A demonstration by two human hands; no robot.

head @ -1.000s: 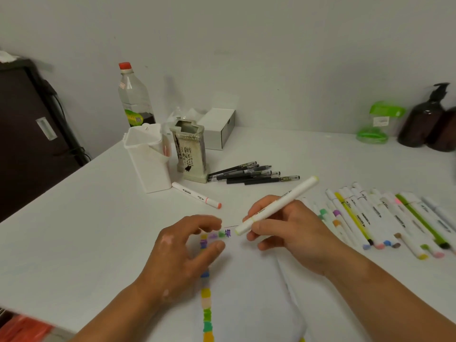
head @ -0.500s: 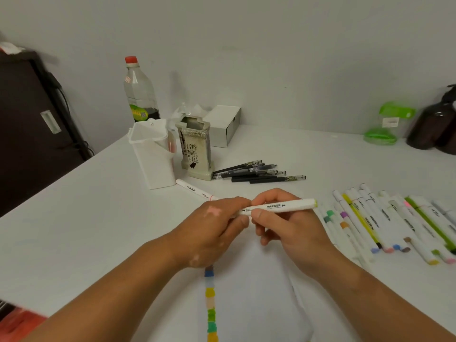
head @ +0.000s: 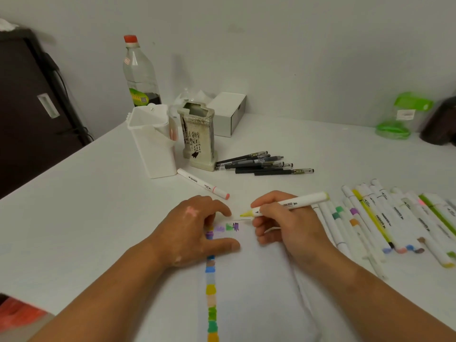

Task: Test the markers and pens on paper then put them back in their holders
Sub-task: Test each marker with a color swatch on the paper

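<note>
The right hand [head: 278,225] is gripping the uncapped yellow marker [head: 286,204] with fingers closed around its barrel, its long axis lying left-right and nib hovering just right of the colour swatches [head: 228,227], while the left hand [head: 197,230] is pressing the paper [head: 254,292] flat, fingers spread.

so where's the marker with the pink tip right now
In the head view the pink-tipped marker lies on the table left of centre, just in front of the white holder, beyond the left hand.
</note>
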